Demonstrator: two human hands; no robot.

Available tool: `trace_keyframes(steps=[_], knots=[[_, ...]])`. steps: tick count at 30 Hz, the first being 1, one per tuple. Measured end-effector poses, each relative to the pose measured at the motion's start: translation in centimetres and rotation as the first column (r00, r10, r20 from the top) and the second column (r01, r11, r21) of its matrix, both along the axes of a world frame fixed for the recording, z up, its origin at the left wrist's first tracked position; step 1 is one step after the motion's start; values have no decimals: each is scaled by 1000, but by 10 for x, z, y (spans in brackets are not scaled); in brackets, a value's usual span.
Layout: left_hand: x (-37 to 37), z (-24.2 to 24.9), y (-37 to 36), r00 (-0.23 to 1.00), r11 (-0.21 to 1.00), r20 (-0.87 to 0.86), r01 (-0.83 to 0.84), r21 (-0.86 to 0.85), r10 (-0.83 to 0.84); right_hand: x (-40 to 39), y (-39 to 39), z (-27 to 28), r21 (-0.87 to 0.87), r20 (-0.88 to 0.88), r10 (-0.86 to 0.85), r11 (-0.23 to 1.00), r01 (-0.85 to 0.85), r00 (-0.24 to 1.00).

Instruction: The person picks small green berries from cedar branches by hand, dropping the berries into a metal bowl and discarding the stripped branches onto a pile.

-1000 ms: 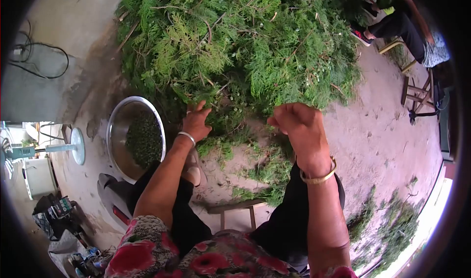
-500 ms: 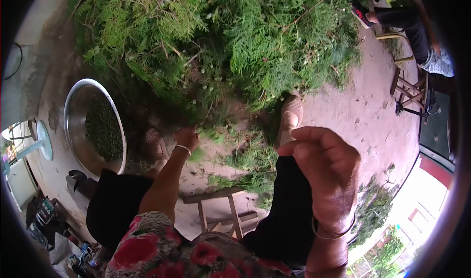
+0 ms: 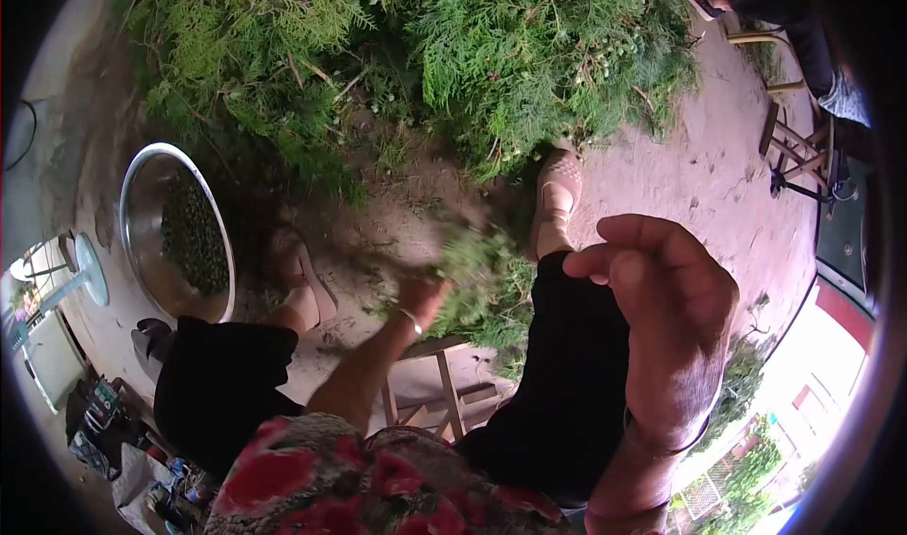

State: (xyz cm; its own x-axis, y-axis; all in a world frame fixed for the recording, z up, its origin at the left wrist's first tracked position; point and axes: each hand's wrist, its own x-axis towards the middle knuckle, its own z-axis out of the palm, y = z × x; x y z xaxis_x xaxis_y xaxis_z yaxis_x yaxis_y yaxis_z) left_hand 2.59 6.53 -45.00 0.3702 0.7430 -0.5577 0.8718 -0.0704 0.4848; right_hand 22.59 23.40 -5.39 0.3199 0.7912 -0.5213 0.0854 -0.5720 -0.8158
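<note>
Blurred by motion, my left hand [image 3: 423, 299] is low between the feet, its fingers closed around a smeared green sprig [image 3: 468, 261]. My right hand [image 3: 671, 299] is raised near the camera at the right, fingers curled and thumb pressed to a finger; whatever is in that pinch, if anything, is hidden. Leafy green branches [image 3: 539, 53] are heaped ahead of the feet. To the left, a shiny metal basin [image 3: 227, 242] holds small green pieces [image 3: 194, 237].
Under the left forearm is a low wooden stool [image 3: 449, 393]. A pale green fan [image 3: 92, 269] stands far left, above bags and clutter [image 3: 142, 478]. Another person's leg [image 3: 770, 11] shows at top right, near a folding stool [image 3: 798, 157].
My left hand has moved right and slightly nearer my body, with blurred greenery beside it. My right hand has shifted right and slightly up. The view has shifted a little.
</note>
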Motion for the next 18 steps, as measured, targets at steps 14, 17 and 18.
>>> trace_keyframes(steps=[14,17,18], knots=[[-32,185,94,885,919,365,151,364,-290,5,-7,-43,292,395,277,866,-406,876],[-58,279,146,926,980,325,162,118,-193,-15,-5,-40,286,541,392,746,-602,744],[-63,301,155,933,985,319,142,99,-167,-21,-4,-38,205,576,494,684,-700,651]])
